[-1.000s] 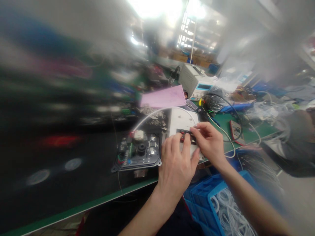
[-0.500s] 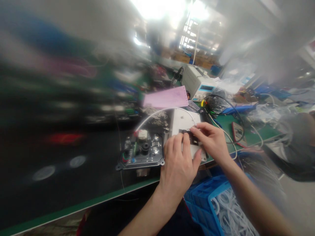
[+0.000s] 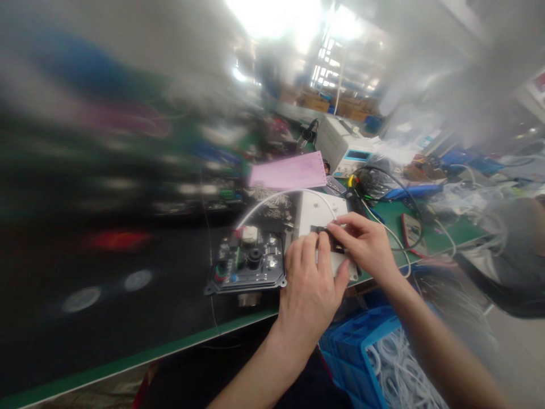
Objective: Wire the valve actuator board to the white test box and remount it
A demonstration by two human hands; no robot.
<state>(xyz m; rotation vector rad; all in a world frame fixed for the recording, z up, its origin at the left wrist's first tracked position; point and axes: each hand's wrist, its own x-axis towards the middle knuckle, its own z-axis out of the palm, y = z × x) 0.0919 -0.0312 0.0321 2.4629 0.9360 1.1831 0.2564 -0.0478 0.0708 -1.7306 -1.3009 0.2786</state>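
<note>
My left hand (image 3: 309, 289) and my right hand (image 3: 367, 244) meet over a small black part (image 3: 326, 234) that lies on a white plate (image 3: 314, 213) at the bench edge. The fingers of both hands pinch the black part, which they mostly hide. Just left of my left hand sits a black circuit board module (image 3: 247, 264) with round components. A thin white tube (image 3: 272, 199) arcs from that module over the white plate.
A pink sheet (image 3: 287, 170) stands behind the plate, with a grey bench instrument (image 3: 340, 145) and tangled cables (image 3: 383, 182) beyond. A blue crate (image 3: 374, 358) of white tubing sits below the bench. Another person's sleeve (image 3: 511, 250) is at right. The left half is blurred.
The view has drifted slightly, shifting the bench things a little right. Both hands stay on the black part, with the right fingers moved slightly along it.
</note>
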